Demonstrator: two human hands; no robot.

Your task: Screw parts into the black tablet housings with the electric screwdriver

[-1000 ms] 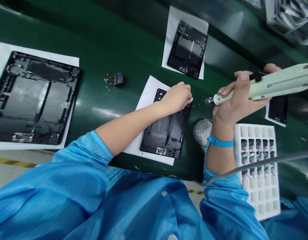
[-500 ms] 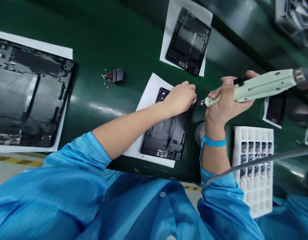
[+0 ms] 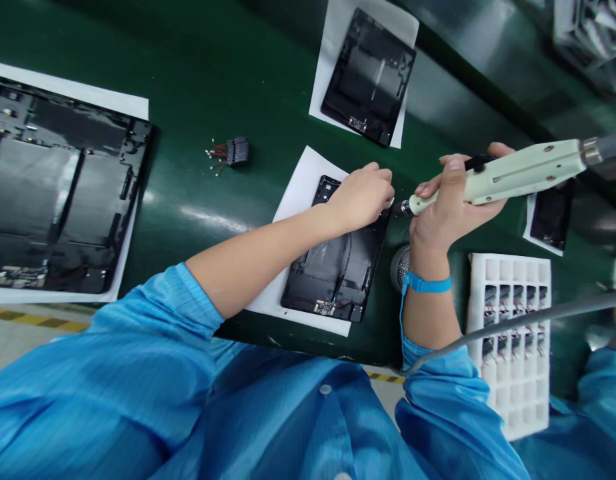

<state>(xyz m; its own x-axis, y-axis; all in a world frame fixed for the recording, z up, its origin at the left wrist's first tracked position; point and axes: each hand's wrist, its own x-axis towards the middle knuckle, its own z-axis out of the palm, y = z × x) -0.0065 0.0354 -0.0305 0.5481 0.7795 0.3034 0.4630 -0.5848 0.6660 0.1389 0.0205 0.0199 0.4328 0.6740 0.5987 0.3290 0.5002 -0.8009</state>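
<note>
My right hand (image 3: 451, 210) is wrapped round a pale green electric screwdriver (image 3: 525, 172), whose dark tip points left. That tip lies close to the fingers of my left hand (image 3: 364, 193), over the upper right edge of an opened black tablet (image 3: 333, 267). The left fingers are pressed together, with a small white spot at their tips; what they hold I cannot make out. Under the tablet is a sheet of white paper (image 3: 295, 193). My left forearm and hand cover part of the tablet. A blue wrist strap (image 3: 428, 285) circles my right wrist.
A larger-looking opened tablet (image 3: 63, 193) lies at left, another (image 3: 369, 77) at the back. Small black parts with red wires (image 3: 237, 151) lie between. A round metal mesh object (image 3: 401, 267) stands near my right wrist. At right are a white foam tray (image 3: 518, 393), a grey cable (image 3: 553, 313) and a co-worker's sleeve (image 3: 603, 380).
Both hands and the screwdriver keep almost the same place. At the right edge, more of a co-worker's blue sleeve and part of a hand have come into view. The view has shifted slightly.
</note>
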